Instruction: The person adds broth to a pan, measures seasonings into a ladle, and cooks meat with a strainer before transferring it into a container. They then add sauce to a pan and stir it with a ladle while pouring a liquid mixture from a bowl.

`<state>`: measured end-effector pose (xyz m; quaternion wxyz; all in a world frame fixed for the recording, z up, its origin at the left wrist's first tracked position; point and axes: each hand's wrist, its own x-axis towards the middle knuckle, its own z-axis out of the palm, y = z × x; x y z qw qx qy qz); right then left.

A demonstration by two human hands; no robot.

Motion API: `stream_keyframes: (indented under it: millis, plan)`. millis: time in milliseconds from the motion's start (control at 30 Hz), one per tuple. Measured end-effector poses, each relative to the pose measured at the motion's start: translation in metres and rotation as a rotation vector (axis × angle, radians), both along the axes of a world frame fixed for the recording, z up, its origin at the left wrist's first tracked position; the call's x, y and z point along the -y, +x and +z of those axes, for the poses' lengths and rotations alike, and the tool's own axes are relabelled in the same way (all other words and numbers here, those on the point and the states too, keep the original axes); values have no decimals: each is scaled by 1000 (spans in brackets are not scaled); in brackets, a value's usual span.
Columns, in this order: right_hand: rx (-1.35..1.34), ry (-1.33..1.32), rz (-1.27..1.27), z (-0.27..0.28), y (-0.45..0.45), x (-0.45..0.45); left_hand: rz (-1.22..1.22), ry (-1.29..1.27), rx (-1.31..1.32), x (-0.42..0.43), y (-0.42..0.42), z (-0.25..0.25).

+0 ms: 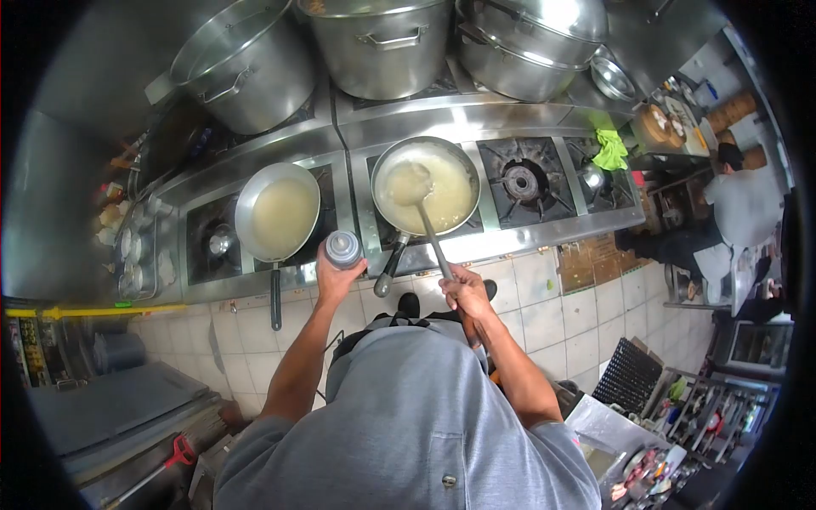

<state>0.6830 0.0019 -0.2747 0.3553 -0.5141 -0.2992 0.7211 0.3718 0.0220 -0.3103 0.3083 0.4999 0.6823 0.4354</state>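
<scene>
My right hand (467,291) is closed around the handle of a long metal ladle (431,236). The ladle's bowl dips into the pale, creamy liquid of a frying pan (376,183) on a burner in the middle of the stove. My left hand (340,270) grips a squeeze bottle (343,247), seen from above with its nozzle pointing up. That bottle is between the two pans, over the stove's front edge. To its left, a second frying pan (242,219) holds a similar pale liquid, its black handle pointing toward me.
Large steel pots (378,55) line the back of the stove (501,246). A bare burner (521,183) lies right of the middle pan. Farther right are a green cloth (609,150) and a person in a light shirt (744,204). A metal tray (136,255) stands at the left.
</scene>
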Motion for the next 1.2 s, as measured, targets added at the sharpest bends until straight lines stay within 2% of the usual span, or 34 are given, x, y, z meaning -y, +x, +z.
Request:
stream_keyframes:
  millis: [33,100,167,267,333,433,500,633,700,767,800,867,933,1100,1200]
  plan:
    - [-1,2,-2,5,1,0,-2,2,-1,-3,3,11]
    - [-304,-234,-79,14,1,3,1,-52,31,-7,8,34]
    - [-310,-225,-78,41,2,7,-23,-35,6,-12,9,56]
    - [-174,-208,-63,83,11,11,-61,29,-87,-21,4,71]
    - [-112,-159,-36,87,25,13,-103,69,-173,-28,-3,80]
    - [-4,-83,2,102,40,15,-176,70,-157,-36,-5,114]
    - [195,30,39,114,46,16,-194,64,-210,-44,-8,128]
    - [494,111,73,126,56,17,-296,-105,-276,-57,-5,160]
    - [586,88,78,110,63,14,-317,-177,-408,-60,-2,168]
    - [857,380,98,95,67,12,-336,-190,-436,-62,-1,171]
    - [855,379,95,88,69,10,-351,-203,-460,-63,0,172]
    - [1034,505,126,73,69,-1,-362,-222,-504,-64,-2,172]
    - [1051,539,136,43,73,-11,-369,-242,-545,-64,-4,174]
    - [1151,563,227,14,59,-30,-341,-261,-608,-57,-5,186]
    - [953,489,234,-32,46,-29,-322,-292,-610,-52,-3,198]
